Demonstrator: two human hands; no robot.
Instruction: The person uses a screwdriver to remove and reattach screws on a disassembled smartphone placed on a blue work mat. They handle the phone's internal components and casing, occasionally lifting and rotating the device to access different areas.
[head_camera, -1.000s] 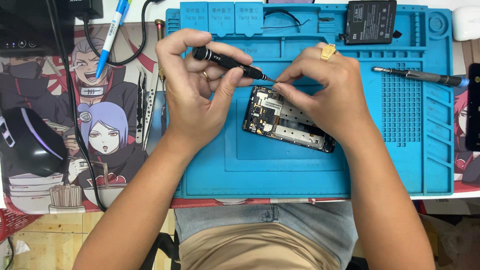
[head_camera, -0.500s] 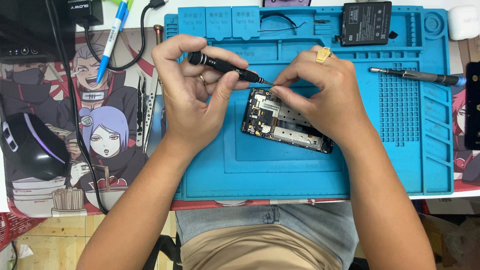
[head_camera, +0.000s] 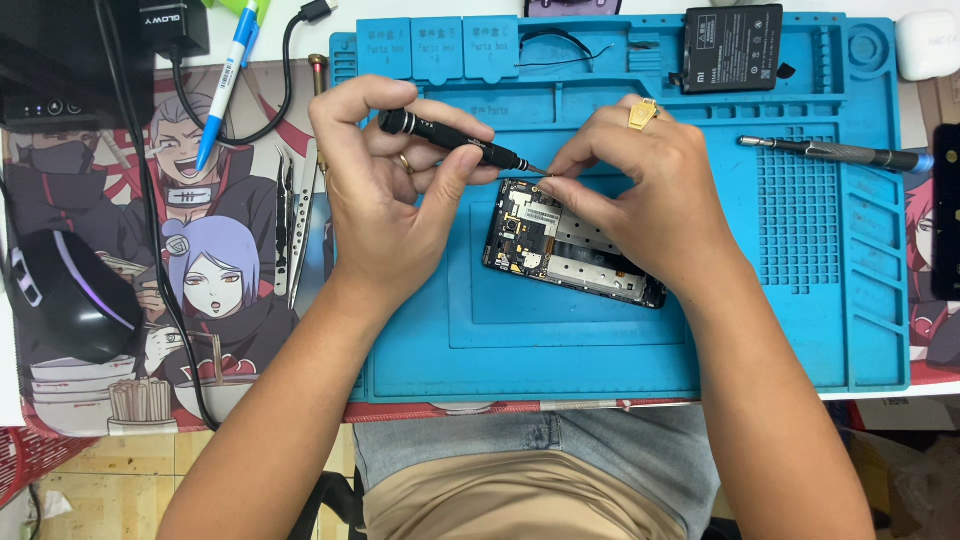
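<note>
An opened phone (head_camera: 560, 250) with its circuit board bare lies on the blue repair mat (head_camera: 600, 340). My left hand (head_camera: 385, 190) grips a black precision screwdriver (head_camera: 455, 140), held nearly level with its tip pointing right toward the phone's top edge. My right hand (head_camera: 650, 190), with a gold ring on one finger, rests over the phone's right half; its thumb and forefinger pinch together at the screwdriver tip. Whether a screw sits between those fingers is too small to tell.
A black battery (head_camera: 732, 48) and a second screwdriver (head_camera: 835, 152) lie on the mat's far right. Tweezers (head_camera: 295, 215), a blue pen (head_camera: 228, 85), a black mouse (head_camera: 60, 295) and cables (head_camera: 130, 180) sit on the printed desk mat at left. A dark device (head_camera: 945, 225) is at the right edge.
Both hands and the screwdriver have held nearly the same place over the phone's top edge; only the view has drifted slightly.
</note>
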